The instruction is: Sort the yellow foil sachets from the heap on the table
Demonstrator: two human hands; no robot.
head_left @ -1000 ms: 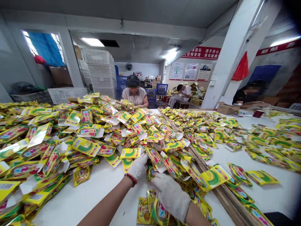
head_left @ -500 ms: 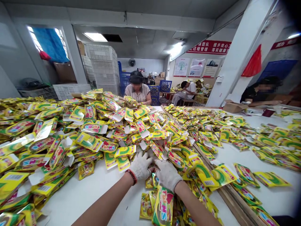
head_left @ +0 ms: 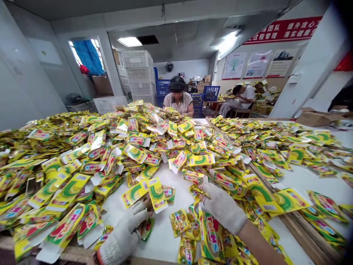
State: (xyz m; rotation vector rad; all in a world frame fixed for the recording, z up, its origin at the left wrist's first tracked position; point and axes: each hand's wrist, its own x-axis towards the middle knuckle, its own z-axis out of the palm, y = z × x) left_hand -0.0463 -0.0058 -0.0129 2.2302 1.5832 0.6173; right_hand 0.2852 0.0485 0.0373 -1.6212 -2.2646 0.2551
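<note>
Crowded packing room, with a white worktop (head_left: 165,241) almost buried: flat yellow cartons (head_left: 82,162) heaped on the left side, small sachets (head_left: 275,143) spread on the right, wooden slats (head_left: 303,226) lying between, probably to keep the two sorts apart. Across the heap, a person in a striped shirt (head_left: 178,103), seated; behind, stacked white crates (head_left: 138,71).

Left hand (head_left: 124,235), gloved, low at the near edge, fingers (head_left: 139,212) bent and touching the white flap of one carton (head_left: 156,193) that lies just in front of the heap; a dark green sachet (head_left: 147,229) half under the palm. Cannot tell if closed on anything.

Right hand (head_left: 224,209), gloved too, palm down beside a loose bunch of sachets (head_left: 182,222), fingertips dipped at the edge of the heap. Grip hidden by the back of the hand, so cannot tell either. Just beside the wrist, a bigger packet (head_left: 211,237), face up, perhaps kept near for easy reach.
</note>
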